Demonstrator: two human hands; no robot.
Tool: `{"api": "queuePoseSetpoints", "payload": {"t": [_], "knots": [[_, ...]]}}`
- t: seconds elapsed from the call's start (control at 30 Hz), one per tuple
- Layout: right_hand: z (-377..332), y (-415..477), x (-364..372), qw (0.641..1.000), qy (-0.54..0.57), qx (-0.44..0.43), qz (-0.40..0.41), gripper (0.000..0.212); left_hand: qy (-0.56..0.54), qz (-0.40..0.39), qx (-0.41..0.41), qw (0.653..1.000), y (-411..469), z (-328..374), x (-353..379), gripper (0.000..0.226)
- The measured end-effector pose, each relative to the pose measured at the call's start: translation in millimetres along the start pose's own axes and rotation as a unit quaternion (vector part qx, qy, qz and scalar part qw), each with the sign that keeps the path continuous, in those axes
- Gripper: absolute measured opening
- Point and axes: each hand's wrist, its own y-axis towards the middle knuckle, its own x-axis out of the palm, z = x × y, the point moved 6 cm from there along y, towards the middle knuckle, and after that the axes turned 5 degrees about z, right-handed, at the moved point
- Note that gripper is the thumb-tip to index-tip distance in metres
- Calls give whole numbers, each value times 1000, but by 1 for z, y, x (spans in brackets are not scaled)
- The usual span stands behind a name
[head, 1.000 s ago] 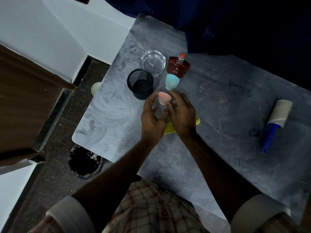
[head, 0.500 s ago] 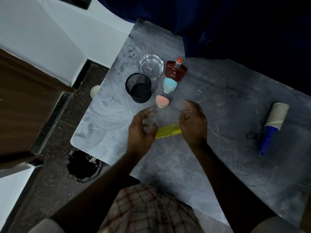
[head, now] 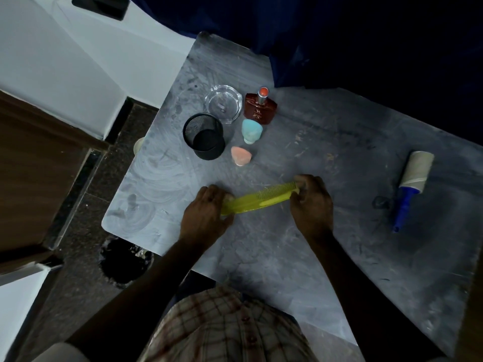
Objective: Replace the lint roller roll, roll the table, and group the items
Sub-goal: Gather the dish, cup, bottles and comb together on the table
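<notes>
A yellow-green comb (head: 258,200) lies across the middle of the grey table (head: 300,246). My left hand (head: 206,215) pinches its handle end and my right hand (head: 312,202) pinches its toothed end. Behind the comb stand a pink sponge (head: 241,155), a light blue sponge (head: 251,130), a black mesh cup (head: 205,135), a clear glass ashtray (head: 223,103) and a dark red perfume bottle (head: 260,107), close together. The lint roller (head: 413,182), blue handle and pale roll, lies apart at the right.
The table's left edge drops to a dark floor with a black bin (head: 122,262) below it. A dark blue curtain (head: 339,35) hangs behind the table. A small dark scrap (head: 380,202) lies beside the roller's handle.
Both hands let go of the pink sponge, which now stands by the mesh cup. They drew back toward me and closed on the two ends of the comb.
</notes>
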Motion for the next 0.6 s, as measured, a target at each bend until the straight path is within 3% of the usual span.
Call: {"api": "queuePoseSetpoints", "payload": {"t": [0.13,0.23,0.3,0.4,0.47,0.6], "knots": [[5,-14,-7,999,29,5,31,38,18,1,36,999,3,12,-3,37],[17,-24,-14,998,38,6,57,41,-96,-30,-18,995,-3,13,-1,16],[28,-29,-16,997,51,15,60,45,-244,-66,-55,966,-9,19,6,11],[41,-28,-22,983,133,94,81,52,-409,-57,-133,901,-15,37,13,12],[39,-20,-24,970,195,115,93,49,-460,-42,-183,868,-15,47,20,13],[21,18,-13,919,357,161,35,41,-538,-16,-254,804,-6,55,28,18]]}}
